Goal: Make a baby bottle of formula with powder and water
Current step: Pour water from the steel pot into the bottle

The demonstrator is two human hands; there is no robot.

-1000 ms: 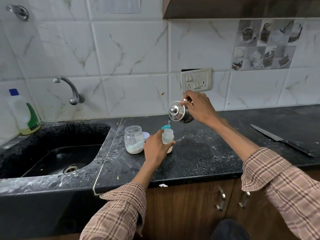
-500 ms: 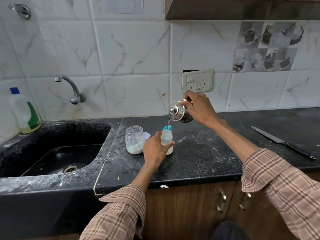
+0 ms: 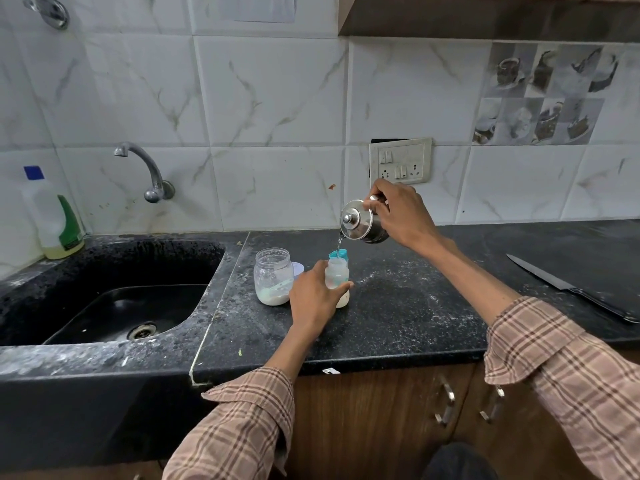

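The baby bottle (image 3: 337, 276) stands upright on the dark stone surface (image 3: 398, 317), just to the right of the open powder jar (image 3: 272, 280) and near the sink (image 3: 114, 306). The left hand (image 3: 313, 299) is wrapped round the bottle's lower body, fingers curled about it and the thumb across its front, which looks like the right place to hold it: low down, where a small, light plastic bottle is steadiest and least apt to tip. The right hand (image 3: 398, 216) grips a small steel kettle (image 3: 360, 221) by what seems to be its handle, though the fingers hide that part, and tilts it so a thin stream of water (image 3: 338, 244) falls into the bottle's narrow mouth. The bottle is likely stiff enough to take a firm squeeze but so light that it would slide or topple on the dusty stone if left unheld; it will gain weight as it fills, and any drips would make its smooth wall slippery. A pale layer at its base is probably powder. The kettle, being metal and partly full, is the heavier piece and wants a closed grip with the wrist doing the tilting. A teal cap (image 3: 339, 254) lies just behind the bottle. A knife (image 3: 571, 289) rests well apart on the right.
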